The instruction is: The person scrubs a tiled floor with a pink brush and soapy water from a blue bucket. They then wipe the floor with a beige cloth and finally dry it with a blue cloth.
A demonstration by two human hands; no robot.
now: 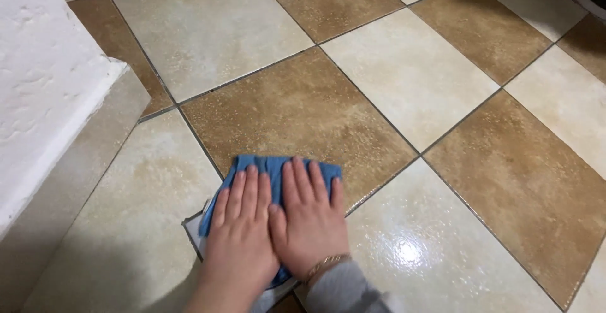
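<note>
You pressed your left hand (240,237) and right hand (309,221) flat, fingers released and outstretched, grasping nothing, on a blue cloth (268,169) spread over the brown-and-cream tiled floor (404,73), near a white wall (38,86).

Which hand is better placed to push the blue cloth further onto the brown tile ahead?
Probably the right hand: it lies flat on the folded blue cloth, fingers nearest the brown glazed floor tile. The left hand presses the cloth's left part, over the cream tile.
</note>
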